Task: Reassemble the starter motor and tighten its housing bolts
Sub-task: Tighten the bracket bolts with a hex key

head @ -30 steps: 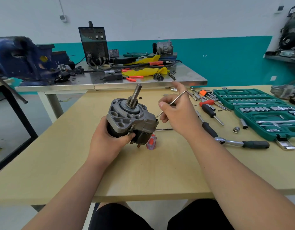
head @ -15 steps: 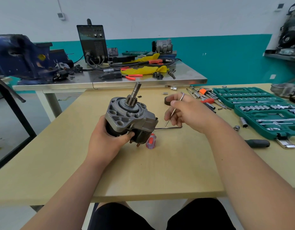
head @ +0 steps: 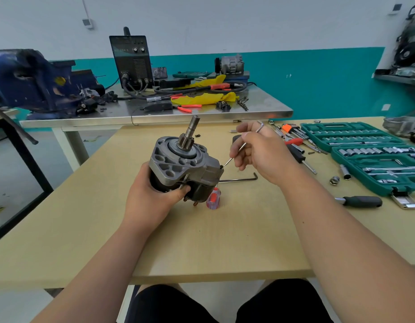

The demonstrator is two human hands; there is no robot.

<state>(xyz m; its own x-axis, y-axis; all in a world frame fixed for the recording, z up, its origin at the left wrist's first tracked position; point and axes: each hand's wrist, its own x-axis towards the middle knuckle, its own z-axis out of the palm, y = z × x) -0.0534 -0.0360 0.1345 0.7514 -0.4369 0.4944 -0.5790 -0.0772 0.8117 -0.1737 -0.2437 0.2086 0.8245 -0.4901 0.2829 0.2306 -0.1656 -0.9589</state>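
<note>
Head camera. Held the starter motor (head: 183, 164) tilted over the middle of the wooden table (head: 225, 241), pinion shaft pointing up and away; could not tell whether its lower end touched the tabletop. Gripped its dark body from below with the left hand (head: 150, 197), fingers curled round it and thumb pressed at the lower edge of the grey housing. Pinched a thin L-shaped hex key (head: 234, 157) in the right hand (head: 262, 155) between thumb and curled fingertips, the bent end sticking out above the knuckles. Kept the key's tip on a small dark bolt (head: 221, 167) at the housing's right corner. Saw a second hex key (head: 239, 180) flat on the table just right of the motor, a red-and-clear screwdriver handle (head: 213, 198) just beside its lower end, two open green socket cases (head: 348, 136) well to the right, and a black ratchet handle (head: 362, 201) in front of them.
</note>
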